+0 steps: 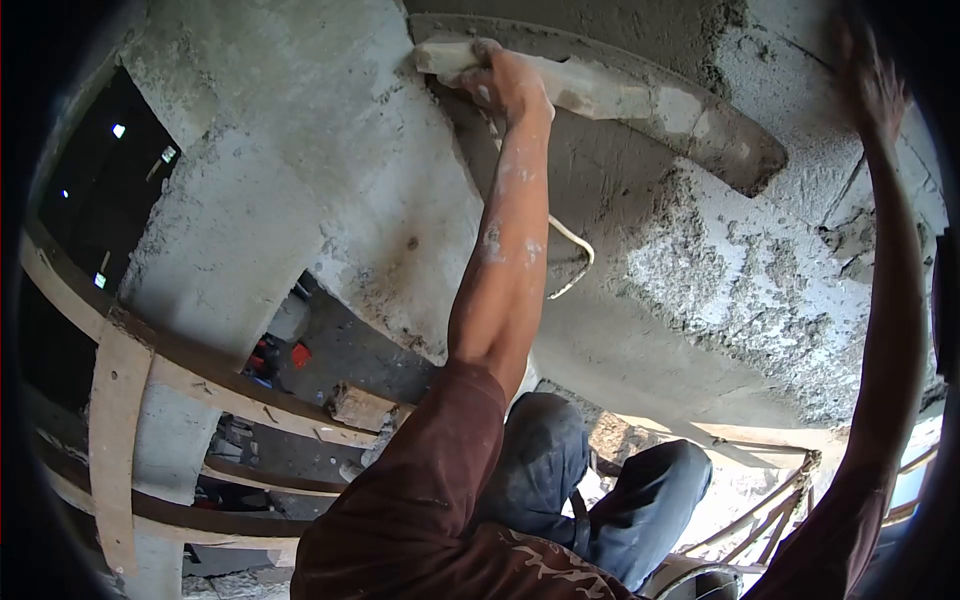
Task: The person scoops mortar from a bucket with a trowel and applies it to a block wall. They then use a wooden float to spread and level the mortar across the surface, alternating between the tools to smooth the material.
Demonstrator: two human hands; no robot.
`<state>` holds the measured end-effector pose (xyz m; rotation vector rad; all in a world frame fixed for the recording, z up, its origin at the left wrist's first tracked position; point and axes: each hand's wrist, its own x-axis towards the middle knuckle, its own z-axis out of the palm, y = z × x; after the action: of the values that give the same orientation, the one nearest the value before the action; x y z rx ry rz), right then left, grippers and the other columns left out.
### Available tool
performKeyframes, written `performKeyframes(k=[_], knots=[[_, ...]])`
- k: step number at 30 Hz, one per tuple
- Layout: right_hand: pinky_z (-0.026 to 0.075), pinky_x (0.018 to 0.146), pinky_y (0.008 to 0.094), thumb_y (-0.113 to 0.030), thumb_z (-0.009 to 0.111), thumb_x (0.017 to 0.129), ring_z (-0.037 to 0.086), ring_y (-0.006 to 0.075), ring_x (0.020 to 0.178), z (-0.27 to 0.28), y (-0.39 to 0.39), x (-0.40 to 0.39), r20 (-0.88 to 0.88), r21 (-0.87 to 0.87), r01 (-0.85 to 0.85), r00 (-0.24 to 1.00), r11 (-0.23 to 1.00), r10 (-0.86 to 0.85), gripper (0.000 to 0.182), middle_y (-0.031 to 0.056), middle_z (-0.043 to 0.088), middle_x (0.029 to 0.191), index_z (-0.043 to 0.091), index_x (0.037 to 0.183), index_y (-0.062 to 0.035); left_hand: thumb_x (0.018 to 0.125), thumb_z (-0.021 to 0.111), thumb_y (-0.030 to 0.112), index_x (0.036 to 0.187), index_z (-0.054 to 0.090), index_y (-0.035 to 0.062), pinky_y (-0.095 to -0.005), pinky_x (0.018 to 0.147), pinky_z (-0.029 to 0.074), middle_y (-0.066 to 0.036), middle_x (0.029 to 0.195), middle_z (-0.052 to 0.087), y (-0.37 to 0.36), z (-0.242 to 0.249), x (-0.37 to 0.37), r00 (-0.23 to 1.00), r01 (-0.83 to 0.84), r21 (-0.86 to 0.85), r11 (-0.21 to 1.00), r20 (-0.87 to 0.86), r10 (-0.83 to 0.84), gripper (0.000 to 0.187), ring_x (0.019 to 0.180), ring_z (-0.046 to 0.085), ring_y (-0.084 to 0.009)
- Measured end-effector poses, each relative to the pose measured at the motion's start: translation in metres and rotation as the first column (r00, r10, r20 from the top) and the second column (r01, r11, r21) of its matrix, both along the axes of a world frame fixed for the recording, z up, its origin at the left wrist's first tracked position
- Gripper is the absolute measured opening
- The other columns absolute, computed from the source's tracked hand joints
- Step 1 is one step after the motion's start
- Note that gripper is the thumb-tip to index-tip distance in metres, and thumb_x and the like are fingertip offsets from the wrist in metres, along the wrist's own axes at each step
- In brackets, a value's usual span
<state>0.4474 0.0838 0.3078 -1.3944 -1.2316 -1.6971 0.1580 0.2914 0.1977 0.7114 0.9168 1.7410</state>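
Note:
My left hand is wrapped around the wooden back bar of a long plastering float, near its left end. The float lies against a wall with smooth wet grey plaster and rough, pitted patches. Its bar is smeared with mortar, and dried splashes mark my left forearm. At the upper right my right hand rests against the rough wall surface, fingers spread and slightly blurred, holding nothing. A bent white cable or tube sticks out of the wall below the float.
Wooden scaffold planks cross the lower left, with an upright board fixed to them. A wood block rests on one plank. Far below lies a floor with scattered items. A bucket rim shows beside my bent knees.

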Motion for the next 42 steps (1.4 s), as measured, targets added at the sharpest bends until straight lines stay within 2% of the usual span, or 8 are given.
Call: performKeyframes(k=[3,4,8,15,26,34,38,42], knots=[[0.020,0.116,0.0464,-0.056,0.038,0.098,0.029,0.0282,0.141,0.003,0.026,0.031,-0.343,-0.241,0.669,0.619,0.703,-0.706,0.052,0.0064,0.035,0.152,0.028,0.148,-0.0443,0.097,0.036,0.050,0.152,0.001,0.0001,-0.0491,0.112,0.028,-0.029,0.152,0.019,0.006,-0.037,0.002,0.944,-0.025,0.048,0.999,-0.328,0.039,0.082,0.137,0.028,-0.0437],[0.021,0.114,0.0483,-0.058,0.037,0.098,0.034,0.0314,0.138,-0.004,0.034,0.046,0.000,0.258,0.023,1.000,0.966,-0.024,0.052,0.0106,0.039,0.149,0.027,0.148,-0.0468,0.098,0.038,0.045,0.149,0.004,-0.0070,-0.0451,0.109,0.033,-0.032,0.147,0.026,0.026,-0.063,0.002,0.858,-0.037,-0.057,0.998,-0.513,0.002,0.081,0.135,0.032,-0.0443],[0.019,0.116,0.0435,-0.055,0.037,0.099,0.031,0.0266,0.141,0.004,0.026,0.026,0.126,0.250,-0.093,0.990,0.964,0.063,0.052,0.0052,0.036,0.152,0.032,0.148,-0.0405,0.092,0.047,0.055,0.151,-0.004,0.0008,-0.0420,0.112,0.033,-0.029,0.152,0.023,0.001,-0.065,0.001,0.909,-0.175,0.099,0.979,-0.366,0.200,0.095,0.136,0.036,-0.0401],[0.017,0.118,0.0386,-0.049,0.040,0.099,0.027,0.0204,0.142,0.006,0.021,0.020,0.056,0.203,-0.064,0.997,0.977,0.053,0.050,-0.0006,0.034,0.154,0.035,0.148,-0.0363,0.090,0.053,0.041,0.149,0.014,0.0002,-0.0448,0.112,0.032,-0.027,0.144,0.024,0.011,0.099,-0.015,0.950,0.036,0.221,0.975,-0.311,0.035,0.081,0.134,0.032,-0.0380],[0.013,0.118,0.0392,-0.052,0.038,0.099,0.024,0.0201,0.144,0.007,0.022,0.019,0.073,0.226,-0.131,0.990,0.965,0.118,0.050,-0.0031,0.030,0.155,0.035,0.147,-0.0380,0.093,0.045,0.055,0.150,0.006,-0.0056,-0.0432,0.115,0.026,-0.029,0.151,0.022,-0.036,-0.064,0.002,0.867,-0.150,-0.007,0.989,-0.482,0.128,0.092,0.139,0.029,-0.0404],[0.014,0.118,0.0414,-0.049,0.040,0.099,0.023,0.0233,0.144,0.006,0.020,0.019,0.042,0.186,-0.103,0.994,0.977,0.097,0.049,-0.0002,0.029,0.155,0.036,0.147,-0.0373,0.092,0.054,0.042,0.147,0.018,-0.0010,-0.0425,0.107,0.036,-0.030,0.143,0.027,0.014,0.092,-0.006,0.952,-0.021,0.323,0.946,-0.283,0.117,0.078,0.131,0.039,-0.0375],[0.014,0.117,0.0408,-0.052,0.040,0.099,0.023,0.0214,0.144,0.007,0.023,0.026,0.062,0.182,-0.136,0.990,0.974,0.127,0.050,-0.0018,0.031,0.155,0.036,0.147,-0.0382,0.093,0.052,0.041,0.137,0.044,-0.0053,-0.0466,0.100,0.042,-0.025,0.134,0.053,0.020,0.101,-0.014,0.493,-0.520,0.541,0.661,-0.441,0.750,0.065,0.120,0.053,-0.0383],[0.016,0.117,0.0401,-0.051,0.043,0.098,0.024,0.0205,0.143,0.002,0.023,0.015,0.061,0.193,-0.140,0.990,0.971,0.131,0.053,-0.0006,0.031,0.155,0.033,0.148,-0.0372,0.093,0.047,0.053,0.150,0.012,-0.0046,-0.0446,0.113,0.030,-0.032,0.149,0.025,-0.017,-0.009,-0.014,0.840,-0.154,0.102,0.983,-0.510,0.185,0.088,0.136,0.033,-0.0417]])
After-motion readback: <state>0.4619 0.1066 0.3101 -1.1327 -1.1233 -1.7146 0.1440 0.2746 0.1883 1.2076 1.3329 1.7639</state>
